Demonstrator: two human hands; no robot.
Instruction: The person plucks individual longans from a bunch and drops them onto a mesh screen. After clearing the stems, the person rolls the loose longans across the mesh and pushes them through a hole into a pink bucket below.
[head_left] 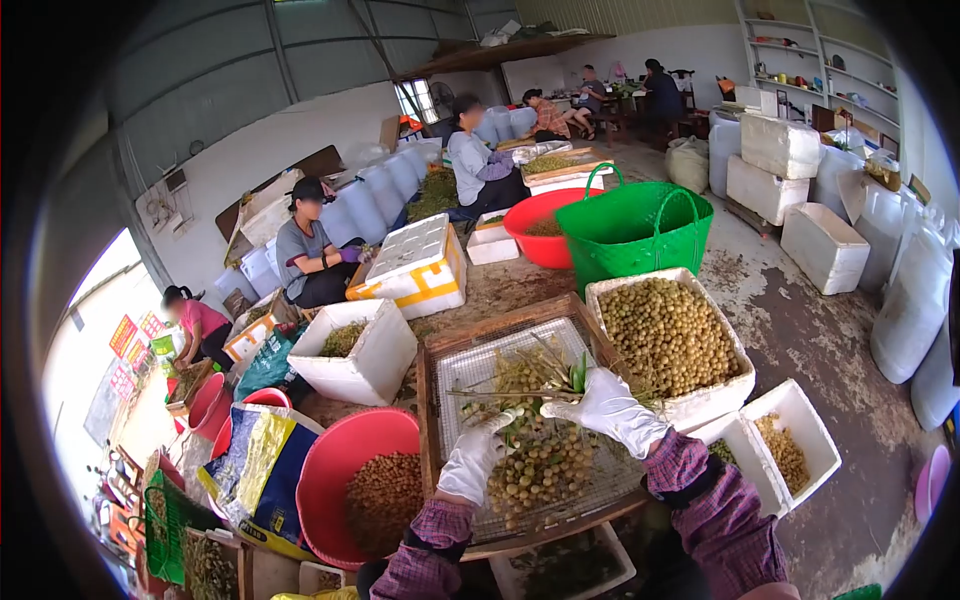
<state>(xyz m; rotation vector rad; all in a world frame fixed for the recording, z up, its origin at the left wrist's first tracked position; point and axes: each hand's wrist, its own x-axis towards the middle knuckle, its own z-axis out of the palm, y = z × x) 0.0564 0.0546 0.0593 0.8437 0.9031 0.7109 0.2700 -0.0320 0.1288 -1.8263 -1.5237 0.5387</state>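
Observation:
My right hand point(612, 412), in a white glove, is closed round the stems of a bunch of longan twigs point(545, 380) with a few green leaves. My left hand point(474, 458), gloved too, has its thumb and fingers pinched together at the bunch's lower left side; what lies between the fingertips is too small to make out. Below both hands is a wood-framed wire mesh screen point(612, 490). Round tan longans point(540, 465) are gathered on its lower half, and twigs lie towards its far side.
A foam box of longans point(668, 335) adjoins the screen at right, with smaller foam boxes point(815, 430) nearer. A red tub point(325, 490) holds brown fruit at left. A green basket point(630, 240) and red basin point(525, 225) stand beyond. Several people sit working farther back.

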